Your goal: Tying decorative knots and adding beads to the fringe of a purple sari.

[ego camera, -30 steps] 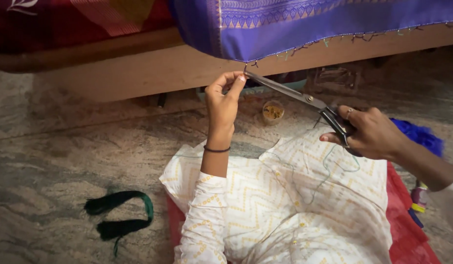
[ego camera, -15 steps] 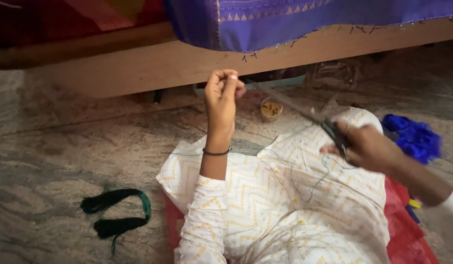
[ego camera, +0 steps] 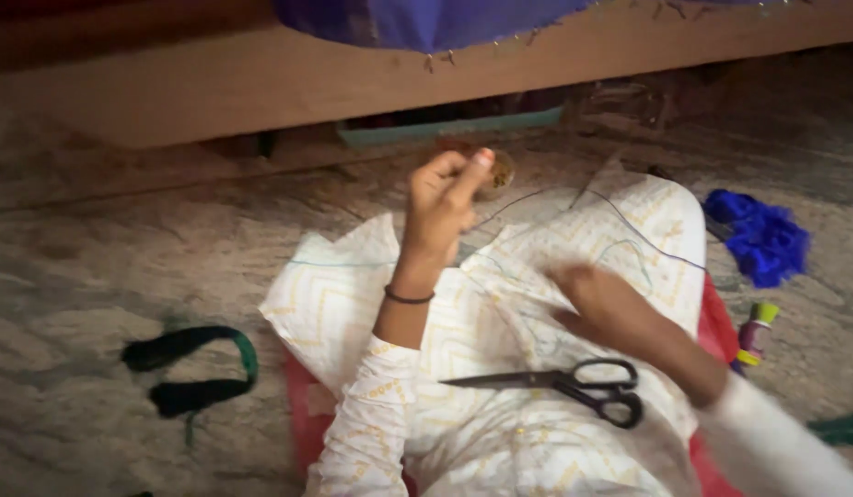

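My left hand [ego camera: 445, 207] is raised above my lap with thumb and fingers pinched together on a thin thread [ego camera: 523, 201] that trails off to the right. My right hand [ego camera: 610, 308], blurred by motion, hovers flat over the white zigzag-patterned cloth [ego camera: 343, 285] on my lap and holds nothing. Black-handled scissors [ego camera: 574, 382] lie on that cloth just below my right hand, blades pointing left. Blue thread [ego camera: 647, 241] runs loosely across the cloth. The purple fabric [ego camera: 426, 23] hangs over the wooden bed frame [ego camera: 214, 83] ahead.
A green and black thread bundle [ego camera: 191, 368] lies on the stone floor at left. A bright blue bundle [ego camera: 762, 239] and a small bottle [ego camera: 756, 333] sit at right. A small round container [ego camera: 502, 173] and a teal tray [ego camera: 445, 129] are near the bed. A red cloth [ego camera: 302, 414] lies under my lap.
My right hand has let go of the scissors, which now lie on my lap. My left hand has come down from the purple fabric's edge, still pinched.
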